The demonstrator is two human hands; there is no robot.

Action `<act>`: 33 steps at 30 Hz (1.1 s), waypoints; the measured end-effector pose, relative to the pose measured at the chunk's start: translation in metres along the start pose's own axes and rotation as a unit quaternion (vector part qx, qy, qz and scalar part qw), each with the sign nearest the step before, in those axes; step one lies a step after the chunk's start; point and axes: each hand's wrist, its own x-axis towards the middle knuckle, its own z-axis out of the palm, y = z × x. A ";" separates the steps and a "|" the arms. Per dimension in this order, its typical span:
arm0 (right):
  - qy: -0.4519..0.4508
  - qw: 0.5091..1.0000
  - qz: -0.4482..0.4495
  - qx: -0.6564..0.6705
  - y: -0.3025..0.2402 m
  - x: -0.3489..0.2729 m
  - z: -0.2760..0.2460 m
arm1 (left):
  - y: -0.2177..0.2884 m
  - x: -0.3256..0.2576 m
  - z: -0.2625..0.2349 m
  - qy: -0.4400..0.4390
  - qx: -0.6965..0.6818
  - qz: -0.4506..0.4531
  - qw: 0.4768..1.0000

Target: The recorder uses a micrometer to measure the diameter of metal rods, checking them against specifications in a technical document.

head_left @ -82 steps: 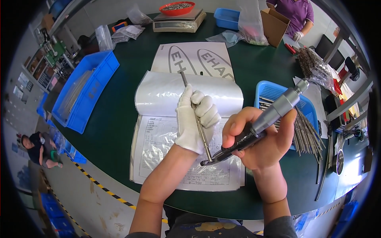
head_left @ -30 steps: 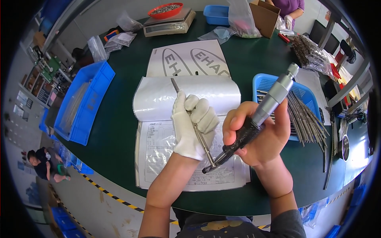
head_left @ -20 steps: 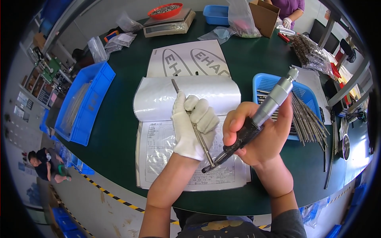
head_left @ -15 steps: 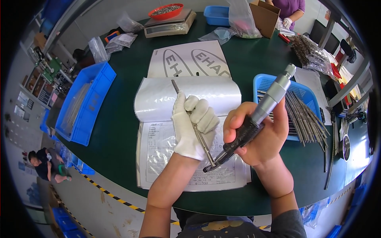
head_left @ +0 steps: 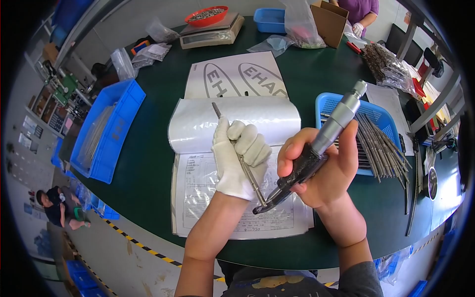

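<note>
My left hand (head_left: 243, 153), in a white glove, is closed around a thin metal rod (head_left: 252, 179). The rod's far end sticks out above the thumb, and its near end sits at the jaws of a micrometer (head_left: 308, 159). Bare, my right hand (head_left: 327, 171) wraps its fingers around the micrometer's dark frame. The silver barrel and thimble point up and away to the right. Both hands are above an open binder (head_left: 242, 228) with printed sheets in clear sleeves. Whether the rod touches both measuring faces is too small to tell.
A blue basket (head_left: 324, 101) holding many metal rods (head_left: 378, 148) stands at the right. On the left is a blue bin (head_left: 118, 131). A scale (head_left: 213, 34) bears a red dish (head_left: 207, 21) of small parts. Across the table is a person in purple (head_left: 358, 12).
Both hands keep their grips and stay nearly in place. The rod and micrometer have shifted very slightly to the left.
</note>
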 end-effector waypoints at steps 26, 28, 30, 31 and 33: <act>0.034 0.999 -0.001 -0.006 0.000 0.000 0.000 | 0.001 0.002 -0.004 -0.004 0.005 0.022 1.000; 0.028 1.000 -0.004 0.012 0.003 -0.002 -0.007 | -0.001 0.001 0.000 0.004 0.021 0.025 0.999; 0.022 0.999 -0.006 0.031 0.002 0.000 -0.008 | 0.000 0.001 0.001 0.013 0.037 0.029 0.999; 0.017 1.000 -0.005 0.009 0.001 0.001 -0.005 | 0.000 0.002 0.000 0.017 0.034 0.029 0.999; 0.012 1.000 -0.005 -0.012 -0.003 0.002 0.000 | 0.001 0.002 0.000 0.020 0.031 0.029 0.999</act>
